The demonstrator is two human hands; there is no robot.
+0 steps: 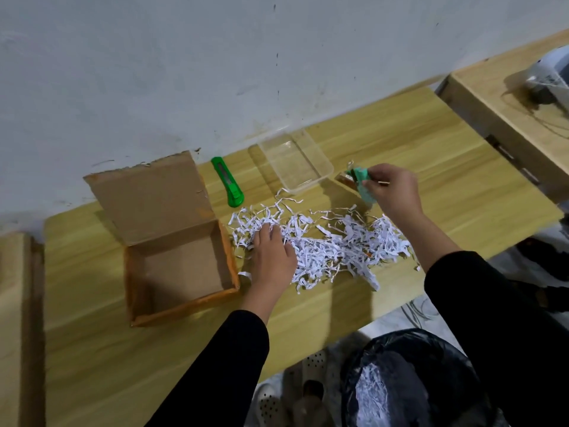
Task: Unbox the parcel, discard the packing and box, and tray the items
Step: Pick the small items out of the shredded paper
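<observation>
Cardboard box (181, 266) emptied, its shredded paper (326, 245) heaped on the bench (431, 167).
Your left hand (272, 257) lies flat and spread on the shreds; your right hand (392, 192) pinches a small green item (361, 180) beside the clear tray (326, 171). Sweep carelessly and hidden items could reach the bin (409, 380).

Matt cardboard box (181, 266) (tray (297, 163) seemingly plastic).

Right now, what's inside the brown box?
The cardboard box looks empty: only its bare brown floor shows. The near wall hides the front strip of the floor, so something small there can't be ruled out.
</observation>
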